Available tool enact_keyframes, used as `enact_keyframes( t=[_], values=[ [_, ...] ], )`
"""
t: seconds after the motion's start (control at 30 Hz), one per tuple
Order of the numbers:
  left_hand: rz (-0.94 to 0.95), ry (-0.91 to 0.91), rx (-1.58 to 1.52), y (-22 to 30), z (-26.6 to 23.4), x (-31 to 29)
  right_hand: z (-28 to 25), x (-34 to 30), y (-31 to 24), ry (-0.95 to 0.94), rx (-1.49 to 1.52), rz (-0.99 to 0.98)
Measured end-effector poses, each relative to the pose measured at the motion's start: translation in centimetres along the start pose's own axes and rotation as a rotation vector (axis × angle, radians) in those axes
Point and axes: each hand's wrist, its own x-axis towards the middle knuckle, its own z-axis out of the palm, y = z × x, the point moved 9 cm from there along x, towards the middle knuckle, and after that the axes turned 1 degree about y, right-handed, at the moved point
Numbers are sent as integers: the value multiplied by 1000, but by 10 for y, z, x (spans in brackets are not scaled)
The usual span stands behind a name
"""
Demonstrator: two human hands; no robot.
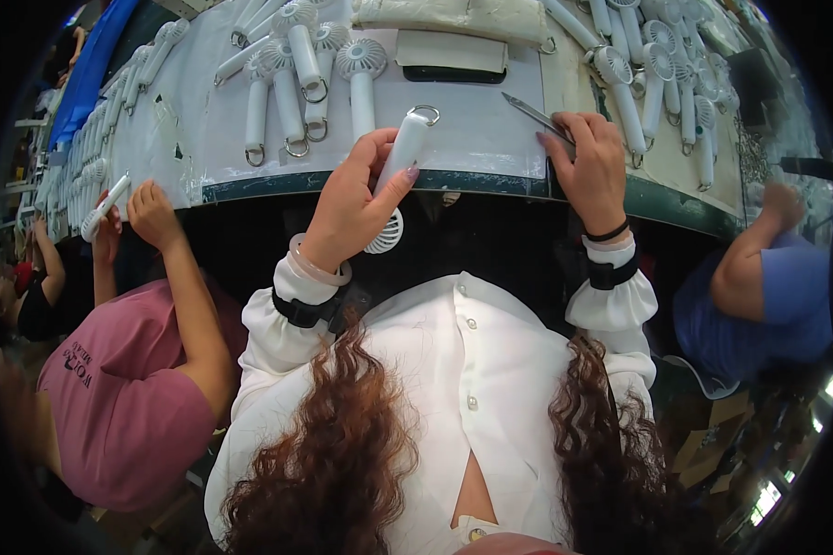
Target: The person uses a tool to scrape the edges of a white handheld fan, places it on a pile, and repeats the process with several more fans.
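Observation:
My left hand [354, 199] grips a white hand-held fan [400, 162] by its handle, ring end up over the table edge and the round fan head hanging below the edge. My right hand [590, 166] rests on the table rim with metal tweezers [535, 115] held under its fingers, the tips pointing to the upper left. Both wrists carry black straps over white sleeves.
Several white fans [292, 83] lie in a group on the white table [481, 139], more [662, 83] at the right. A dark flat device [453, 72] lies at the back. One person in pink [148, 370] holds a fan at left; another in blue [768, 287] sits at right.

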Motion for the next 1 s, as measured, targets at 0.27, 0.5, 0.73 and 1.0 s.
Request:
enact_keyframes(
  t=[0.27, 0.5, 0.73, 1.0],
  values=[
    [77, 156, 465, 20, -2, 3, -4, 2, -20, 120, 92, -97],
    [228, 271, 811, 34, -6, 9, 17, 0, -72, -45, 363, -134],
    [108, 231, 904, 38, -9, 10, 33, 3, -77, -114, 277, -161],
    [31, 223, 867, 32, -15, 9, 38, 8, -87, -70, 265, -183]
  ],
)
